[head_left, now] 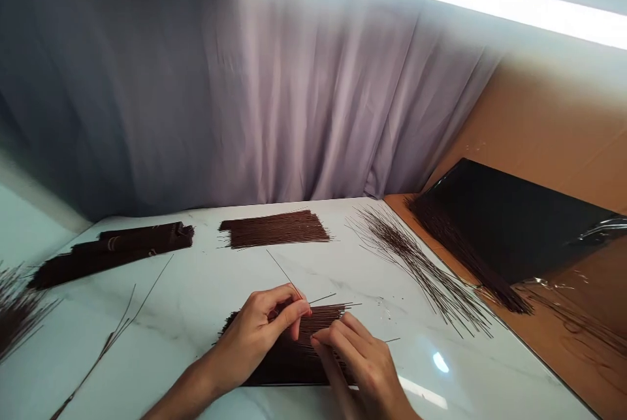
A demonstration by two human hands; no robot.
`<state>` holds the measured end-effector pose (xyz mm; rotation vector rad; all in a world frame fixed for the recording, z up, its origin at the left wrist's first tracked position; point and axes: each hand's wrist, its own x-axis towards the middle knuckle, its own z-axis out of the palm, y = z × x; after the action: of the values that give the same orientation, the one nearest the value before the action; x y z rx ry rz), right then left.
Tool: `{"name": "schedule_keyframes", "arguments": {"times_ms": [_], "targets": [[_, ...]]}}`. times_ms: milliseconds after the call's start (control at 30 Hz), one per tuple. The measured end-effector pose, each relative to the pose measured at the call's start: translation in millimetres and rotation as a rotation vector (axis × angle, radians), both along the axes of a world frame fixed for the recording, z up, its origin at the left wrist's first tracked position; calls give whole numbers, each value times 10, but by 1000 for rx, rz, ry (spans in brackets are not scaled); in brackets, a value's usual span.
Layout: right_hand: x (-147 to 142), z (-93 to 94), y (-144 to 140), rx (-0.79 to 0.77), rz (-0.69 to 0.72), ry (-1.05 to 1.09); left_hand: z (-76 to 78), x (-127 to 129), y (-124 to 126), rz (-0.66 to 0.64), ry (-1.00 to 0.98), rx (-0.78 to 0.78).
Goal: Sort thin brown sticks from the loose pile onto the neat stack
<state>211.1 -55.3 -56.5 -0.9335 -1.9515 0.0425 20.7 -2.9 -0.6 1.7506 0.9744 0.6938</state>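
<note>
My left hand (269,325) pinches a thin dark-brown stick (284,273) between thumb and forefinger; its free end slants up to the left. Close by on the right, my right hand (360,358) has its thumb and forefinger pressed together, and whatever lies between them is too small to make out. Both hands are over a mat-like pile of thin brown sticks (323,320), laid side by side near the table's front. The hands hide part of this pile. A few stick ends jut out past its right side.
Behind lies another flat pile of sticks (277,229). Tied dark bundles (132,243) sit at the left, near loose splayed sticks (108,343). A fanned heap (416,253) spreads along the right edge. Beyond it, a black sheet (509,224) rests on a brown surface. A curtain (304,100) hangs behind.
</note>
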Motion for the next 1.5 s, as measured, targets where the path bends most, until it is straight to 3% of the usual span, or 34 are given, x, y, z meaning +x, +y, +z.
{"name": "schedule_keyframes", "arguments": {"times_ms": [167,333,433,500,567,633,700,833,967,1200,1500], "targets": [[55,-7,49,-179,56,72,-34,-7,9,-41,-95,-152],[133,131,105,-407,109,167,29,-38,-50,-230,-155,-356],[224,256,134,-498,151,205,79,-56,-60,-330,-111,-390],[289,311,135,-444,145,164,86,-64,-41,-357,-48,-373],[326,325,117,-267,91,27,59,-67,-10,-340,62,-307],[321,301,87,-76,28,-127,6,-64,20,-276,171,-205],[283,258,57,9,4,-188,-53,-55,38,-196,208,-119],[216,178,33,-119,32,-51,-124,-25,44,-75,109,-122],[229,145,47,-284,35,63,-143,5,53,-70,14,-229],[218,149,30,-361,61,64,-105,7,44,-34,-107,-243],[224,108,93,-502,28,96,33,-24,-15,-204,-139,-414]]}}
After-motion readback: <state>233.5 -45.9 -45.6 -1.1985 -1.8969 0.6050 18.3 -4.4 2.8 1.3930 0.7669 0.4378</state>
